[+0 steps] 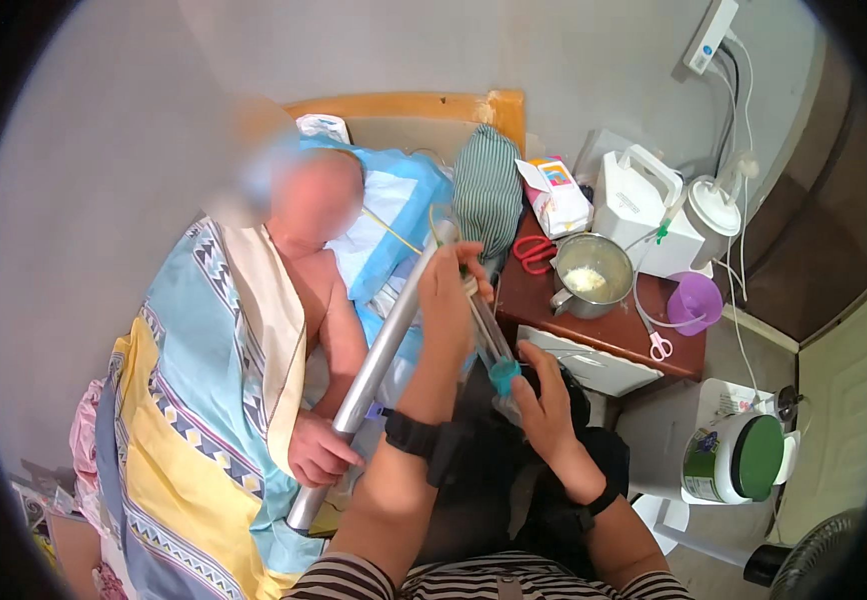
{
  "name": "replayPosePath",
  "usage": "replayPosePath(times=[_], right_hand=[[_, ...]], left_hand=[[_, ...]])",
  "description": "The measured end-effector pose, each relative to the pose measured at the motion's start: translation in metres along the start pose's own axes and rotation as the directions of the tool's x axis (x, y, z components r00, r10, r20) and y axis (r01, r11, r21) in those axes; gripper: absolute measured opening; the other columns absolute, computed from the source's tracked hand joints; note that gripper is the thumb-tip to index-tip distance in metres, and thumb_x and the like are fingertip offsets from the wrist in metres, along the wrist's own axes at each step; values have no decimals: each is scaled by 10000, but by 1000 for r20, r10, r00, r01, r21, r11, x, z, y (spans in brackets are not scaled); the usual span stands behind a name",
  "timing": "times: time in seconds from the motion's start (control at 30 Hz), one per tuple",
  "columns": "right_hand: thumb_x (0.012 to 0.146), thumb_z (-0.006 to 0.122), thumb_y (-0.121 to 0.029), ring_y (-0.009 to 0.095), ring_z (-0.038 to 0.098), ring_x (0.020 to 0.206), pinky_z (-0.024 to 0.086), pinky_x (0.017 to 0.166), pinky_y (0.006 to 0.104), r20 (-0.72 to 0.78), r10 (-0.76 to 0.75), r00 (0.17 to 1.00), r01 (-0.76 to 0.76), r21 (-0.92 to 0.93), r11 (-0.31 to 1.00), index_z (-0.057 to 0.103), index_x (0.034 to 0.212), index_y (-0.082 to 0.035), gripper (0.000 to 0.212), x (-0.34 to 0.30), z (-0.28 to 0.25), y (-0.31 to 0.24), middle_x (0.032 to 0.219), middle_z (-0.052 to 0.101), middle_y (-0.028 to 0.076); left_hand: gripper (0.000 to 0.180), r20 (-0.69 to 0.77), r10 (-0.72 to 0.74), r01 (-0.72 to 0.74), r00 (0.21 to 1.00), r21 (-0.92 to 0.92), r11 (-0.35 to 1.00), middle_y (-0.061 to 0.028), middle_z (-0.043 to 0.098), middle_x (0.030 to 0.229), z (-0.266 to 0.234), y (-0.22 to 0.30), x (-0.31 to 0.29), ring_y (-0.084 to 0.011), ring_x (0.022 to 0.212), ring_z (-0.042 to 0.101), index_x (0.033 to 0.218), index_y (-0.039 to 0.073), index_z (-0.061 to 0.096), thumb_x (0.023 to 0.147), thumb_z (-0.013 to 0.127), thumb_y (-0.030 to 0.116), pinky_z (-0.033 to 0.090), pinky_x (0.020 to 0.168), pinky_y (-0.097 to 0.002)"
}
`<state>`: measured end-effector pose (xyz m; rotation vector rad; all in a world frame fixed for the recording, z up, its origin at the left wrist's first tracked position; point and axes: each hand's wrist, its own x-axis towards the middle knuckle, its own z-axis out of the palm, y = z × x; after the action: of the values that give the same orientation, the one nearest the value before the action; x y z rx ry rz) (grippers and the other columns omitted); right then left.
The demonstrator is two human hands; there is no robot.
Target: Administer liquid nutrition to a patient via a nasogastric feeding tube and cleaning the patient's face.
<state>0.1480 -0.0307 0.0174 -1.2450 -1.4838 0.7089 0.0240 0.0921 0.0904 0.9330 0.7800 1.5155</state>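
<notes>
A large clear syringe (491, 335) with a teal end piece slants between my two hands, beside the bed rail. My left hand (446, 300) is closed around its upper end; my fingers partly hide the joint there. Lower down, my right hand (551, 412) grips the teal end between thumb and fingers. A thin yellow tube (394, 229) runs from near the face of a person lying in bed toward my left hand. The silver bed rail (379, 365) passes just left of my left hand, and the lying person's hand (322, 450) rests on it.
On the brown bedside cabinet (594, 338) stand a metal cup (594, 275) with pale contents, red-handled scissors (534, 254), a white machine (644, 215) with tubing and a purple cup (696, 302). A green-lidded tub (736, 457) and a fan (824, 560) are at lower right.
</notes>
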Motion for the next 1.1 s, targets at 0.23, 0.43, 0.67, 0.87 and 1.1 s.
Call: replayPosePath(times=[0.23,0.43,0.67,0.87,1.1], right_hand=[[952,538,-314,311,566,1158,430,953,380,231,178,957,-212,129,969,413,1350,10,528,0,-14,-25,1262,544,229],[891,630,-377,307,662,944,501,811,385,441,238,865,-343,176,923,337,1406,7,706,-5,-17,-48,1116,614,222],[793,734,-328,390,660,827,516,663,410,354,194,915,112,-683,722,484,1288,-100,599,-18,-50,-49,956,666,206],[728,671,-147,231,578,842,402,768,388,329,-240,913,391,-873,292,634,1040,-184,317,4,-60,-53,838,575,40],[778,612,-188,220,567,837,403,747,361,399,-373,838,499,-837,226,624,897,-139,129,30,-52,-70,817,564,37]], left_hand=[[362,-68,-45,44,997,-11,999,-70,543,737,-10,-25,-82,-157,611,546,895,24,552,1025,395,324,462,575,-283],[317,-13,-251,231,968,-346,909,-87,569,886,-24,-44,-114,-170,831,559,875,33,550,1020,420,284,465,734,-311],[193,49,-375,347,926,283,894,-4,606,906,-43,-31,-113,-98,815,564,1004,71,631,945,582,248,460,734,-255],[179,163,-525,424,835,415,805,20,575,752,-43,-27,-107,-65,626,517,955,79,634,949,580,249,422,563,-209],[270,241,-227,29,944,622,783,-108,609,771,-49,-38,-107,-231,715,591,871,6,576,984,491,236,436,661,-340]])
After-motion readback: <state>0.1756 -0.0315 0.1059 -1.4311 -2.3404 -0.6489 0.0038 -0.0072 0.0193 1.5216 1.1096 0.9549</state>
